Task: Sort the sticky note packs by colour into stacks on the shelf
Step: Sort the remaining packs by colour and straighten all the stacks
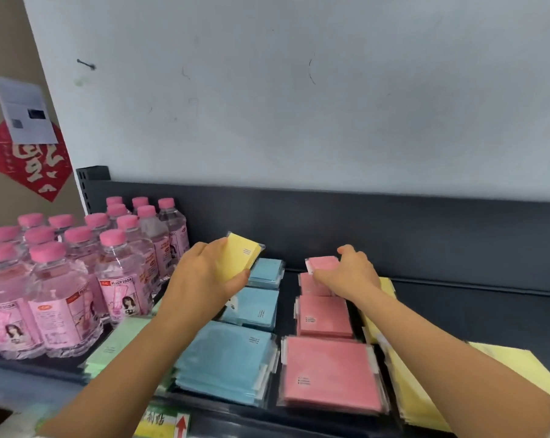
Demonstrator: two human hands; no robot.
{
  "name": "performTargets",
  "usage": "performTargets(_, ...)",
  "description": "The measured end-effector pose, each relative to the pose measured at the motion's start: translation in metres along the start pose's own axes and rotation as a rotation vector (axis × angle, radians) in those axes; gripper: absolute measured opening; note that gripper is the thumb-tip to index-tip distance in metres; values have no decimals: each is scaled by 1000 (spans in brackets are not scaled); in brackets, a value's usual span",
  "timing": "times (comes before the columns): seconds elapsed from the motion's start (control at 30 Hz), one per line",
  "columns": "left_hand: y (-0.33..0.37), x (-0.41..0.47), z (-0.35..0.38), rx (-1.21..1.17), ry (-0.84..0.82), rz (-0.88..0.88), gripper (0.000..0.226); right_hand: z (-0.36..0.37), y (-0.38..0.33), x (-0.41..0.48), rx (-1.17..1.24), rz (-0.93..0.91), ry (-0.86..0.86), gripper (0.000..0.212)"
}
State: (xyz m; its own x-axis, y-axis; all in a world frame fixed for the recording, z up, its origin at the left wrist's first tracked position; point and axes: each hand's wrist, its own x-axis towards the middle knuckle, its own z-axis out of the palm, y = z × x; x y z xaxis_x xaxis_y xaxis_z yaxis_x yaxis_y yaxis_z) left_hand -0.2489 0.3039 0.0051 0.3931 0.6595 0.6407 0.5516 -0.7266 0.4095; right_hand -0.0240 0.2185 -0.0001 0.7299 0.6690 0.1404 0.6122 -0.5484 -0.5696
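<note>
Left hand (pixel 204 273) grips square yellow pack (pixel 237 259); right hand (pixel 351 275) pinches pink pack (pixel 322 263).

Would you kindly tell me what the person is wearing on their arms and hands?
Both the left hand and the right hand are bare: no gloves, rings, watch or bracelet show. The forearms are uncovered down to the picture's edge, with no sleeve in view.

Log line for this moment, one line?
left hand: holds yellow pack, lifted | right hand: grips pink pack at rear pink stack
</note>
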Motion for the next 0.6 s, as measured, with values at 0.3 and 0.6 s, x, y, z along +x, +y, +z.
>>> performTargets(0.3,-11,18,20,-75,-64,-85,64,38,-12,21,-192,76,-30,69)
performTargets(0.6,-37,45,-5,-272,-47,-95,54,32,-11,26,-157,131,-36,82)
